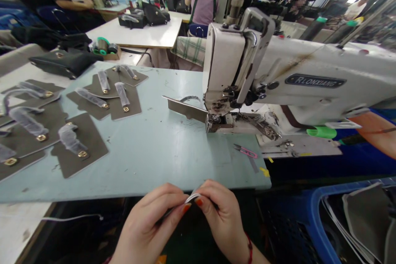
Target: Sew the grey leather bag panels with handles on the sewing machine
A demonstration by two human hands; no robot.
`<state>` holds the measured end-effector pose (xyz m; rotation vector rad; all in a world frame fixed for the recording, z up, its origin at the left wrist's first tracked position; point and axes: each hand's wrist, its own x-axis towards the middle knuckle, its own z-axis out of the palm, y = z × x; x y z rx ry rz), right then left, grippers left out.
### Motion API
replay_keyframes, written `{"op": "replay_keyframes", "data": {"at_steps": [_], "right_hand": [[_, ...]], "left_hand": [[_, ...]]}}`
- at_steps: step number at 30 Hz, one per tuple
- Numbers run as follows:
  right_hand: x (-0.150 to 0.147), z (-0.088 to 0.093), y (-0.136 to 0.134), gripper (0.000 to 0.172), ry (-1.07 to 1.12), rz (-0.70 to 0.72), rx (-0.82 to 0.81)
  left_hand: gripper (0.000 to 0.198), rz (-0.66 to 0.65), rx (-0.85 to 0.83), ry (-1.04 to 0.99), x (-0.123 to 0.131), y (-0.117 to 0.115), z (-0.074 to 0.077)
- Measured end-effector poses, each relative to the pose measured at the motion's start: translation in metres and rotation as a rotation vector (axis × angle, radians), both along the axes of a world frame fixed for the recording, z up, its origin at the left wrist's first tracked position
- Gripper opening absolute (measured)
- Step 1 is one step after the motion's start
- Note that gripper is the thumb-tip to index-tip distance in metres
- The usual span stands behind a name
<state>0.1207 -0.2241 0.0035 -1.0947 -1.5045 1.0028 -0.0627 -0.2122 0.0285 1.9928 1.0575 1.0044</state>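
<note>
Below the front edge of the table, my left hand and my right hand pinch a thin white-edged strip between thumbs and fingers. It bows upward between the thumbs; my fingers hide most of it. Beyond them stands a sewing machine, with a grey-brown panel at its needle area, bearing a curved strap. Pink-handled thread snips lie on the table nearer my right hand. To the left, several grey-brown panels with plastic-wrapped handles and gold-coloured fittings are spread out.
A blue basket holding grey white-edged pieces stands at the lower right. The pale blue table ends just beyond my hands. A black bag lies at the back left. Another person's arm is behind the machine; people sit farther back.
</note>
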Motion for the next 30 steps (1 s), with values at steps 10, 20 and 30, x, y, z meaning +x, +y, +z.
{"op": "replay_keyframes", "data": {"at_steps": [10, 20, 30], "right_hand": [[-0.003, 0.009, 0.006, 0.027, -0.102, -0.030, 0.297], [-0.004, 0.000, 0.015, 0.040, 0.024, -0.133, 0.171], [-0.004, 0.010, 0.022, 0.029, -0.124, -0.115, 0.230]], "left_hand": [[0.010, -0.049, -0.123, 0.010, 0.002, -0.001, -0.002], [0.012, -0.077, 0.041, 0.144, 0.014, 0.000, -0.001], [0.017, -0.056, -0.112, 0.102, 0.015, 0.012, -0.003]]}}
